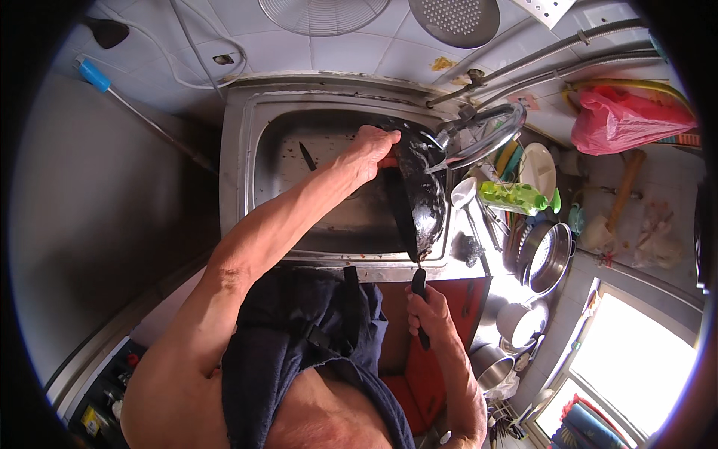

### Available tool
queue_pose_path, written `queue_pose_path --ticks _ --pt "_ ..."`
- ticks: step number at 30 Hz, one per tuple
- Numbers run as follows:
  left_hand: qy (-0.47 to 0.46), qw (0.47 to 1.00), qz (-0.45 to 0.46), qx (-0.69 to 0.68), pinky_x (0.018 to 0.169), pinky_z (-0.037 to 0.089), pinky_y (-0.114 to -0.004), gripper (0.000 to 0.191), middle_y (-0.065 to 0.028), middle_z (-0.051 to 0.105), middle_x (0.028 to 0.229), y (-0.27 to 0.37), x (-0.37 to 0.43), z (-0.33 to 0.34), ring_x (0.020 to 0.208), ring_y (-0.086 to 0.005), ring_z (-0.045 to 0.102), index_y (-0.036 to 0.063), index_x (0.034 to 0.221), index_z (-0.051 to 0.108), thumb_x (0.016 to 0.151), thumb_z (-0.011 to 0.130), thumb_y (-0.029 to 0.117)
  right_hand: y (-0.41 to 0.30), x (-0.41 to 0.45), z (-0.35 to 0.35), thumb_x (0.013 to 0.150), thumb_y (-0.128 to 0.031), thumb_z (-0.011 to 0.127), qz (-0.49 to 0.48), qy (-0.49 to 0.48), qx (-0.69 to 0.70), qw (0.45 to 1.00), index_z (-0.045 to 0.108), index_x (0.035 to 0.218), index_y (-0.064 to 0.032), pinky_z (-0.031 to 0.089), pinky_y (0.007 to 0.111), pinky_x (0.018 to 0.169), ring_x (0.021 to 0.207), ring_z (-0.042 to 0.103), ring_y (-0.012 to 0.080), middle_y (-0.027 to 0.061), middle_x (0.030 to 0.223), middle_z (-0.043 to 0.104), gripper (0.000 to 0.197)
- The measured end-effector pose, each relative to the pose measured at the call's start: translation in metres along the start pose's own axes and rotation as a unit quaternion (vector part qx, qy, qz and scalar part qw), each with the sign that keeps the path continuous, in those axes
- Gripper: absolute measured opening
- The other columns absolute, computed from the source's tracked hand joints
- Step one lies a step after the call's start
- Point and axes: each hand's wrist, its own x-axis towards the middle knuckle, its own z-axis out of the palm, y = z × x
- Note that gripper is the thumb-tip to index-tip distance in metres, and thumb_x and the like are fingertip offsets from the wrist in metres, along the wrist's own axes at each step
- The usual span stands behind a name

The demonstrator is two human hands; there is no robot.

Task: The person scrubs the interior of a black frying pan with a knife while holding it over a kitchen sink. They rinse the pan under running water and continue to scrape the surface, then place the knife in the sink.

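Observation:
A black frying pan or wok (424,196) is tipped up on its edge over the right side of the steel sink (314,230). Its wet, shiny outer surface faces right, under the curved chrome faucet (493,137). My right hand (431,313) is wrapped around the pan's black handle (419,283), in front of the sink's near edge. Farther off, my left hand (374,149) grips the pan's rim, its fingers partly hidden by the pan. On the sink floor lies a slim dark object (308,156), with small dark bits scattered around it.
Right of the sink are a ladle (464,193), a steel-wool scrubber (470,250), a green bottle (513,197) and a steel strainer (545,258). Pots (493,365) stand nearer the window. A pink plastic bag (628,120) hangs at the right. A blue-handled pole (94,74) leans at left.

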Motion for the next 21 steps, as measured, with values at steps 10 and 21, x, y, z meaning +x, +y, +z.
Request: queue_pose_path --ticks 10,21 --pt "-0.033 0.591 0.494 0.636 0.116 0.033 -0.058 0.04 -0.0249 0.057 0.143 -0.032 -0.082 0.023 0.139 -0.0378 0.047 -0.0059 0.117 0.067 0.093 0.069 0.026 0.002 0.013 0.004 0.099 -0.015 0.059 0.036 0.042 -0.045 0.997 0.054 0.115 -0.0011 0.042 0.026 0.042 0.05 0.046 0.0083 -0.0014 0.069 0.047 0.022" --pt "-0.062 0.677 0.423 0.599 0.114 0.043 -0.051 0.03 -0.0138 0.065 0.136 -0.002 -0.036 -0.011 0.131 -0.0308 0.058 0.0071 0.118 0.075 0.1 0.058 0.024 0.005 0.014 0.013 0.1 -0.017 0.061 0.042 0.019 0.005 0.999 0.055 0.115 -0.0038 0.042 0.028 0.041 0.047 0.048 0.0092 -0.0014 0.068 0.047 0.021"
